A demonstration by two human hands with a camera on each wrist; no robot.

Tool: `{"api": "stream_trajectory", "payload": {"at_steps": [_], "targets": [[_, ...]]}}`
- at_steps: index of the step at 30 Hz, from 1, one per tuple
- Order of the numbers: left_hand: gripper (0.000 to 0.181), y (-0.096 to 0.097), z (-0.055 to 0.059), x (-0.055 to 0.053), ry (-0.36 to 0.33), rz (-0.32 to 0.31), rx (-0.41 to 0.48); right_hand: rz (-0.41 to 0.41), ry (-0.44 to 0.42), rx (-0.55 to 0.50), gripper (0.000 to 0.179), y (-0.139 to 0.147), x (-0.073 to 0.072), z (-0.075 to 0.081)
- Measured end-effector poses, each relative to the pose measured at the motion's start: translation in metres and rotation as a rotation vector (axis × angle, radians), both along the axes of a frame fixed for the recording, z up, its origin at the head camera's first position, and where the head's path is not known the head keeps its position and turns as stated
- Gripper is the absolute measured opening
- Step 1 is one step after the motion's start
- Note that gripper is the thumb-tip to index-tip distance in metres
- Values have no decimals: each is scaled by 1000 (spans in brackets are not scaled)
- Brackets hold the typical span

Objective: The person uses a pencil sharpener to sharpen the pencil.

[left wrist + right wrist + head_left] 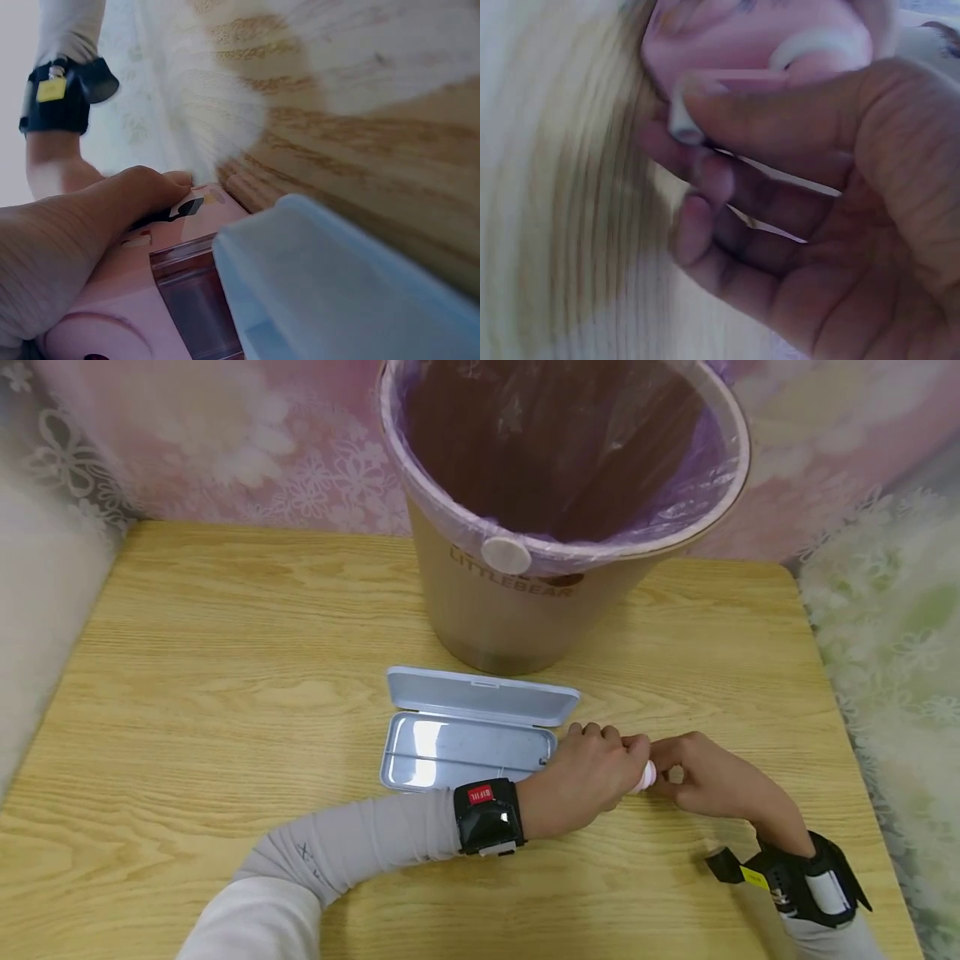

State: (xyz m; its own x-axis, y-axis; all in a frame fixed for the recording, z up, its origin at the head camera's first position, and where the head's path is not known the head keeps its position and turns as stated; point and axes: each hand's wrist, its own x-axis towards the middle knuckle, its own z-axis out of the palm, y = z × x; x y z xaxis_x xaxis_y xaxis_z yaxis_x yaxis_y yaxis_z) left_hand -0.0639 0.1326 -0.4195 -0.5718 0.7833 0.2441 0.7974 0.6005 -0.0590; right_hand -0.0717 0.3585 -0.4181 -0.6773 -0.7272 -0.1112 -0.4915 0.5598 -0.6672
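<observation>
The fingers point(705, 176) of the right hand point(712, 781) are curled and pinch one end of a small pink object point(643, 777). The left hand point(585, 772) closes around the other end, so both hands meet on it just above the tabletop point(225, 635). The object sits at about 3 o'clock from the open light-blue case point(468, 735), close beside it. It seems the hands are pulling or twisting the object apart; the next move probably needs a firm grip on both ends. At 12 o'clock from the case stands a beige bin point(525, 602) with a purple liner point(675, 510). Behind it hangs a flowered pink cloth point(225, 443).
</observation>
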Motion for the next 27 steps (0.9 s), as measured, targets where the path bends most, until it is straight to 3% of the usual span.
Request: {"api": "stream_trajectory", "payload": {"at_steps": [5,10,14,18,21,27], "targets": [[12,0,0,0,2,-2,-8,69,-86,-111,27,6,21,15],[19,-1,0,0,38,3,0,57,-20,-177,41,9,30,34],[18,-1,-2,1,14,-5,24,53,22,-162,47,8,32,42],[15,0,-2,2,17,-4,12,4,109,-173,51,11,27,49],[17,0,-2,2,45,11,-3,-85,187,-158,52,12,17,51],[14,1,-2,1,30,11,-4,-177,268,-93,46,10,-10,33]]}}
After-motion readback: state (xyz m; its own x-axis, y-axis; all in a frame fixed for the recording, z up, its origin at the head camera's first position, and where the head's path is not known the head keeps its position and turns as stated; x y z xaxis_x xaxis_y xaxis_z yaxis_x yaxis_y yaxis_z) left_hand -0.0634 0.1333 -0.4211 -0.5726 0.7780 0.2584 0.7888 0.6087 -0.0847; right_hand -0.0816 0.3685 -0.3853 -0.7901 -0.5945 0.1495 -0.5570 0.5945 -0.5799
